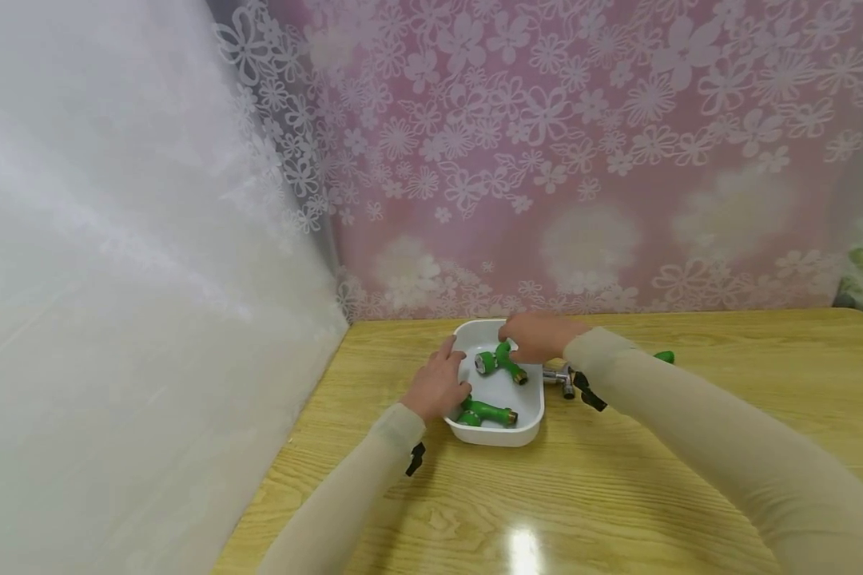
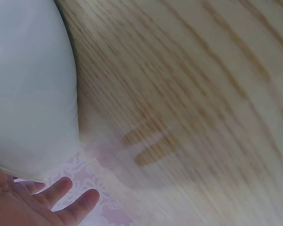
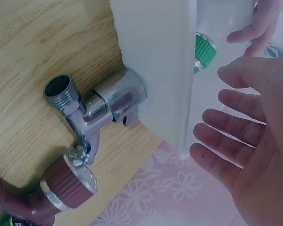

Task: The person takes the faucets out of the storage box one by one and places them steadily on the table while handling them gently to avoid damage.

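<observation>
A white basin [image 1: 494,436] holds two green taps: one [image 1: 503,357] lies toward the back, the other [image 1: 491,412] near the front wall. Spread over the basin's left rim is my left hand [image 1: 435,387], its thumb above the front tap. The left wrist view shows its fingers extended beside the basin wall. My right hand [image 1: 542,335] reaches over the right rim, beside the back tap. Seen in the right wrist view, that hand [image 3: 254,132] has loosely bent, separated fingers and nothing in its palm.
Outside the basin's right wall lies a chrome tap [image 3: 94,108] on the wooden table [image 1: 431,511]. Next to it is a maroon tap [image 3: 68,183], hidden by my right arm in the head view. A green piece [image 1: 664,356] shows beyond that arm. A flowered curtain [image 1: 546,200] hangs behind.
</observation>
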Available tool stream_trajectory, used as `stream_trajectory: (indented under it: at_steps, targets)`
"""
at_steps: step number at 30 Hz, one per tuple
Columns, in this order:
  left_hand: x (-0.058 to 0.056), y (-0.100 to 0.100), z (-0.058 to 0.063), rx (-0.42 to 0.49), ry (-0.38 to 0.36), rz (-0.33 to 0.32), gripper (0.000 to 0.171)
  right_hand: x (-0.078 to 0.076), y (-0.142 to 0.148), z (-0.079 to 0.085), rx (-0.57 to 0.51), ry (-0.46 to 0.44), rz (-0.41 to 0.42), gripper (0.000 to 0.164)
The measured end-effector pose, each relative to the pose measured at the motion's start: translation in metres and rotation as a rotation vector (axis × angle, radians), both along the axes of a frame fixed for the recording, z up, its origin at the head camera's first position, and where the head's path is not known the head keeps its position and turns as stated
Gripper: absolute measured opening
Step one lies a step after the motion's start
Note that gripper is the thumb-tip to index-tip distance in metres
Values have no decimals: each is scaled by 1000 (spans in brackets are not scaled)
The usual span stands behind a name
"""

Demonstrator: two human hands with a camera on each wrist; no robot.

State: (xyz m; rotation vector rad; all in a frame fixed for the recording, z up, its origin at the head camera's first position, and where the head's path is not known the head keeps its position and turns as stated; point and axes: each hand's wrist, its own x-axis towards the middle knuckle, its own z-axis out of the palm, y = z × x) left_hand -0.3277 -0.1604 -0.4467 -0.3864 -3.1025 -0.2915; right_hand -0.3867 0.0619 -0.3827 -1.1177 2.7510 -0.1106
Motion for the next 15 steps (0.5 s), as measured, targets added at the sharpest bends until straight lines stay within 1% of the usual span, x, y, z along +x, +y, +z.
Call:
stream_trajectory:
  at_steps: [9, 15]
  targets:
    - [-3, 1, -1, -2, 6, 3, 54, -8, -10, -8, 7, -39, -15, 42]
    - [-2, 0, -2, 0, 1, 0, 53, -9, -20, -11, 31, -24, -2, 40]
